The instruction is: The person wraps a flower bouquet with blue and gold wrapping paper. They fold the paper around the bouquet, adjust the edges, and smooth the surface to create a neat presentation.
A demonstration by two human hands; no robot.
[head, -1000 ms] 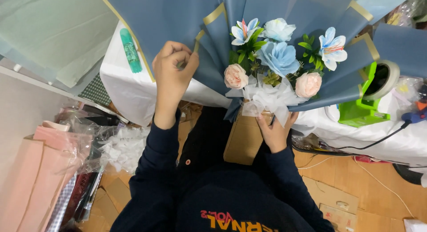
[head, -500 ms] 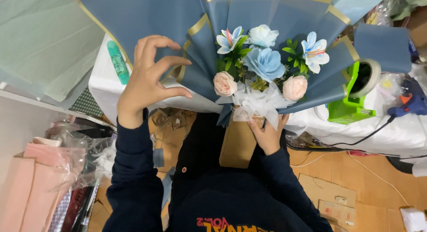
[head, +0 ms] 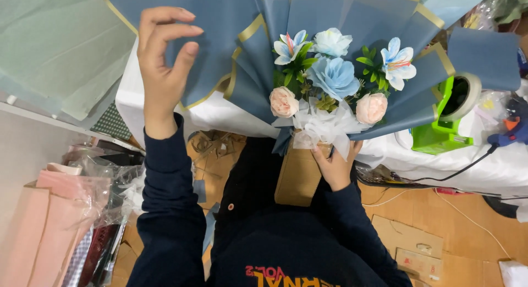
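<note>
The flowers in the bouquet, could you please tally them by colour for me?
Pale blue-and-white lilies: 2
White-blue rose at the top: 1
Large blue rose in the middle: 1
Pink roses: 2
Total: 6 flowers, in the blue wrapping paper that the right hand grips at the base.

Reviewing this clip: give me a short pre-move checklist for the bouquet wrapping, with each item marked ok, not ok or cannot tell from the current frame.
1. Right hand grips the bouquet at its neck, above the brown paper base: ok.
2. Left hand has hold of the blue wrapping sheet: not ok; its fingers are spread in front of the sheet, gripping nothing.
3. Flowers sit upright and uncrushed inside the wrap: ok.
4. White ribbon tied firmly: cannot tell.
5. Green tape dispenser on the table beside the bouquet: ok.
</note>
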